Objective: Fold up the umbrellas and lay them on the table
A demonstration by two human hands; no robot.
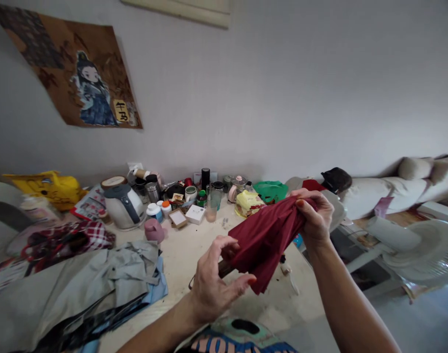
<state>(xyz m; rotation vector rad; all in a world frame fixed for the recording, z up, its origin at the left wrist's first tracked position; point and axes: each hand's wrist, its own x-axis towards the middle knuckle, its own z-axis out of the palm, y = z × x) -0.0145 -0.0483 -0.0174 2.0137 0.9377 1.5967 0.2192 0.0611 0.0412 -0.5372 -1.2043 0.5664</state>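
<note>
Umbrella (pixel 266 238), qty 1, dk. red, cloth loosely gathered: between both hands, touching each. Long axis diag., handle end at L hand (pixel 214 279), narrow cloth end up & away at R hand (pixel 317 215); loose hem flares twd. L. R: closed on bunched cloth. L: half-open, cupped at hem & handle, thumb spread; firm grip or not, can't tell.
Writing: poster (pixel 93 81), wall, upper L of hands, yellow tag (pixel 121 111) reads "午马". Yellow packet (pixel 248 203), beyond hands: red print, illeg. Printed cloth (pixel 242 340), below hands: lg. letters, cut off.
</note>
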